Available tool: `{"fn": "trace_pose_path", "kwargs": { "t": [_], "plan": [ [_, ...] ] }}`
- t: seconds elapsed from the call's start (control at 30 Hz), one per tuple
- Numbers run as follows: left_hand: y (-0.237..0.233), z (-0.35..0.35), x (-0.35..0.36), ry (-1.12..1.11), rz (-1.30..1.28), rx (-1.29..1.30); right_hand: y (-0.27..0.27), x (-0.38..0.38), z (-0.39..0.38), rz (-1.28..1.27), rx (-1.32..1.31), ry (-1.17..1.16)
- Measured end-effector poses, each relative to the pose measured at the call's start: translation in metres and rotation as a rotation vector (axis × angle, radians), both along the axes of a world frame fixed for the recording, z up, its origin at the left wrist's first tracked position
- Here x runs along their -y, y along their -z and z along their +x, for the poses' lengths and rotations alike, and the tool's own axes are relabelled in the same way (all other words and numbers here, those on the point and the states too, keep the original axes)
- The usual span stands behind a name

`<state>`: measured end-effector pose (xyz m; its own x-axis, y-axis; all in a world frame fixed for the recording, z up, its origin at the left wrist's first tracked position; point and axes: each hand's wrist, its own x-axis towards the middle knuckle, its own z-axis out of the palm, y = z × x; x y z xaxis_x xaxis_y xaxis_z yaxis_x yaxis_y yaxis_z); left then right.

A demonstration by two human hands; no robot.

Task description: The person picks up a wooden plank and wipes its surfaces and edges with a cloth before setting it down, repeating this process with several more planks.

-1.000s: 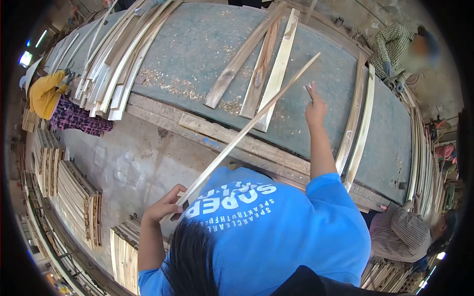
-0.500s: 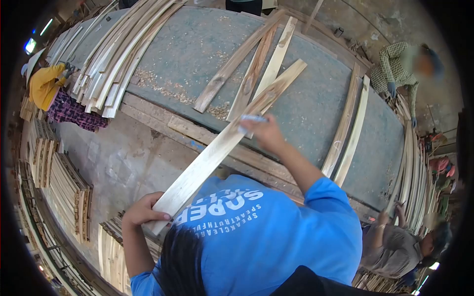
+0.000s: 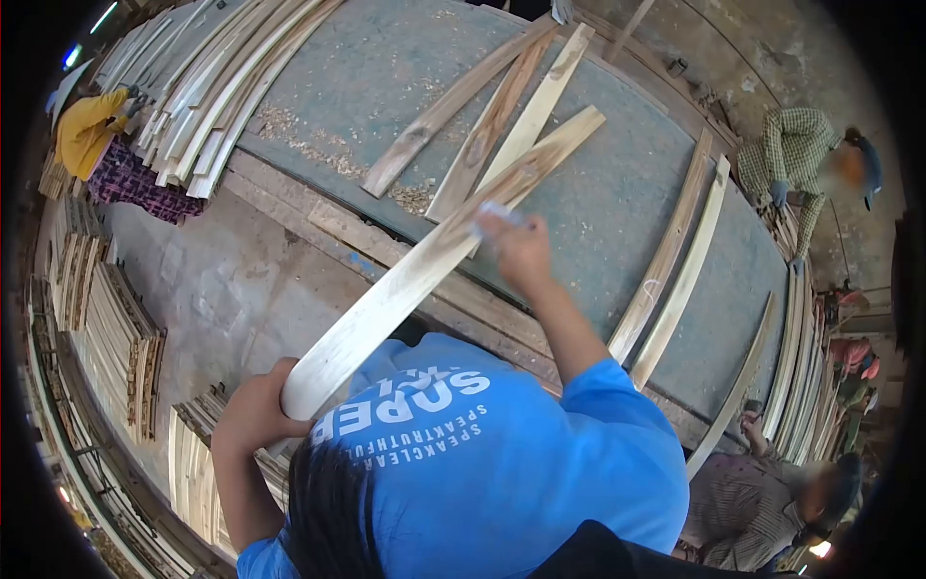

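Observation:
A long wooden board (image 3: 424, 259), pale at its near end and brown-streaked toward the far end, slants from my body out over the table. My left hand (image 3: 258, 410) is closed around its near end, thumb on the board. My right hand (image 3: 521, 253) is curled over the board's middle, closed on a small whitish thing (image 3: 497, 214) that lies against the upper face; motion blur hides its kind. Beyond them, a pale board (image 3: 540, 101), a brown-streaked board (image 3: 490, 135) and a greyish board (image 3: 453, 106) lie on the table (image 3: 318, 87).
Wood shavings (image 3: 313, 145) litter the tabletop. Two more boards (image 3: 666, 246) lie to the right. Long strips (image 3: 217, 92) are piled at far left beside a person in yellow (image 3: 87, 135). Stacked wood (image 3: 198, 473) stands by my left arm. Co-workers (image 3: 762, 511) are at the right.
The right hand has shifted slightly along the board, and the left hand sits a little higher at its end. A co-worker at lower right now has a board slanting across the table edge.

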<state>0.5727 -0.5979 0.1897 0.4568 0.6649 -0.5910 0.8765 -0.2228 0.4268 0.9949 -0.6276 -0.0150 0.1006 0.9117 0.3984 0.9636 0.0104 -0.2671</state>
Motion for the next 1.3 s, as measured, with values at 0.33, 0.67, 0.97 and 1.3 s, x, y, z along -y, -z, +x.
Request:
{"fn": "trace_pose_path", "kwargs": {
  "t": [0.33, 0.67, 0.97, 1.3],
  "plan": [
    [0.000, 0.002, 0.005, -0.012, -0.049, 0.051, -0.017, 0.014, -0.002, 0.084, -0.089, -0.032],
    [0.005, 0.017, 0.001, -0.027, -0.093, 0.107, -0.016, 0.023, -0.010, 0.144, -0.105, -0.113],
    [0.007, 0.015, -0.010, -0.009, -0.120, 0.150, -0.027, 0.022, -0.002, -0.021, -0.102, -0.248],
    [0.009, 0.020, -0.015, 0.066, -0.115, 0.162, -0.036, 0.020, -0.003, -0.176, -0.105, -0.251]
  ]
}}
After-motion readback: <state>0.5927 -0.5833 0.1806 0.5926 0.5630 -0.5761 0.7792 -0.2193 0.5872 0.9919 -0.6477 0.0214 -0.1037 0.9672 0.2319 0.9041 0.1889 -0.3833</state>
